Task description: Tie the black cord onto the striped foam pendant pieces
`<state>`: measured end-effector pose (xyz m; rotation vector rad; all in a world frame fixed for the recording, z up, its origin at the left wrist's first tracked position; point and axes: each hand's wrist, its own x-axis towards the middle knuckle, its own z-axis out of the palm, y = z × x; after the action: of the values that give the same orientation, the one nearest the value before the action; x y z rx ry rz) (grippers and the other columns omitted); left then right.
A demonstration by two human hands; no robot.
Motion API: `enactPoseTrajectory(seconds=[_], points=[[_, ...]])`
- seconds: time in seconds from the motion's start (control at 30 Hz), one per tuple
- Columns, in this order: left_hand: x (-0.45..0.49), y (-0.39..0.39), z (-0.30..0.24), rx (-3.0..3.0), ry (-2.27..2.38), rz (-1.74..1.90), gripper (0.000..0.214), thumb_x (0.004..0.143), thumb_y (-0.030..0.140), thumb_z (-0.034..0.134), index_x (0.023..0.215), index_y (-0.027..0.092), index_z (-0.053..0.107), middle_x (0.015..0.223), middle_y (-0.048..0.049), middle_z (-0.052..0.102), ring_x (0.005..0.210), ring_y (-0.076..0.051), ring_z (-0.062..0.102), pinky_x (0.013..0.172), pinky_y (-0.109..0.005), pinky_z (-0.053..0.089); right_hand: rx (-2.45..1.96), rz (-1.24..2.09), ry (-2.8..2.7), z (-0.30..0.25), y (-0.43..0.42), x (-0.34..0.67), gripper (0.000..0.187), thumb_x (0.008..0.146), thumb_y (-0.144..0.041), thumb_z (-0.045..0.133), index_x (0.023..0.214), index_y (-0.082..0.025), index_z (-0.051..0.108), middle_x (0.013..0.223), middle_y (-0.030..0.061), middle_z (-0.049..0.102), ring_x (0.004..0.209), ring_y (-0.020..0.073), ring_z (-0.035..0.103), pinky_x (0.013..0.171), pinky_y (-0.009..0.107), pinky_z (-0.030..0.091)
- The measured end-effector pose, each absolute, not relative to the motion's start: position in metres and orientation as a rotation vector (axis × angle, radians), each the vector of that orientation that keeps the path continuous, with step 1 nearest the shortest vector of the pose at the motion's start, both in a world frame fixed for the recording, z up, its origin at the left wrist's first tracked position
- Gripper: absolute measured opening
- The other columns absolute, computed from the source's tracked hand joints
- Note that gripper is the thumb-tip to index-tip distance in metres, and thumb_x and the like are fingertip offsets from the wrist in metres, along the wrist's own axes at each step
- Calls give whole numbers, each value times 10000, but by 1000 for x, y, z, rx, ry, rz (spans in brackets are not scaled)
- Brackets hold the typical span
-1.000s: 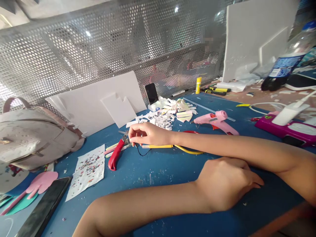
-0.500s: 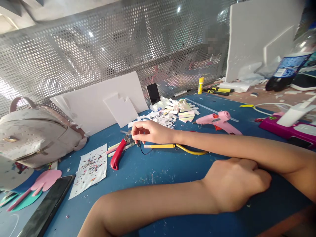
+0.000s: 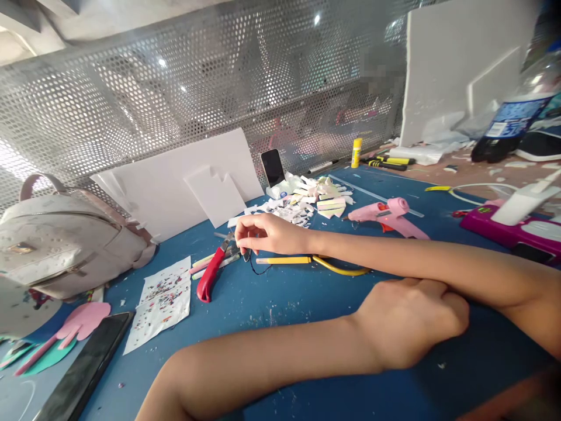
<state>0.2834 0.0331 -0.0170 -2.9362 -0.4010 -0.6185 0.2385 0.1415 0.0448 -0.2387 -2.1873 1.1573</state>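
Note:
My left hand (image 3: 409, 324) is a closed fist with its back toward me, tucked against the underside of my right forearm; its fingers curl out of sight and nothing shows in it. My right hand (image 3: 265, 233) reaches across from the right, its fingers bent together in a loose pinch. Whatever lies between those fingertips is too small to make out. Just below them a thin black cord (image 3: 259, 272) loops on the blue table. A red-handled tool (image 3: 211, 276) with a metal end lies left of the fingertips. Near the wrist lies a yellow pen-like stick (image 3: 289, 260).
A pink glue gun (image 3: 385, 213) lies behind my right forearm. White scraps (image 3: 302, 204) are heaped beyond my right hand, near an upright phone (image 3: 272, 167). To the left are a speckled paper (image 3: 162, 301), a black phone-like slab (image 3: 85, 368) and a backpack (image 3: 65, 240).
My left fist has shifted slightly left along the underside of my right forearm. My right hand stays almost still, and the objects on the table have not moved.

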Motion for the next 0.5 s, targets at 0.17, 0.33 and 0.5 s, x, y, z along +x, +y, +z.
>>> enactPoseTrajectory(seconds=[0.17, 0.33, 0.5], points=[[279, 35, -14, -2956, -381, -585, 172, 922, 27, 459, 943, 98, 615, 865, -38, 613, 784, -189, 638, 466, -271, 451, -227, 1167, -2188, 45, 141, 239, 51, 920, -130, 552, 904, -178, 557, 825, 11, 652, 697, 112, 595, 638, 239, 492], [271, 40, -6, -3043, -356, -545, 184, 942, 63, 455, 1002, 94, 627, 949, -50, 644, 878, -196, 635, 563, -267, 502, -218, 1169, -2178, 46, 142, 240, 46, 917, -129, 554, 906, -173, 558, 830, 16, 652, 705, 117, 601, 627, 240, 492], [270, 41, -4, -3084, -379, -494, 232, 973, 86, 422, 1057, 101, 637, 1004, -54, 656, 938, -199, 634, 630, -270, 526, -220, 1171, -2182, 44, 144, 239, 65, 908, -109, 557, 911, -174, 562, 834, 16, 652, 720, 120, 607, 628, 241, 490]])
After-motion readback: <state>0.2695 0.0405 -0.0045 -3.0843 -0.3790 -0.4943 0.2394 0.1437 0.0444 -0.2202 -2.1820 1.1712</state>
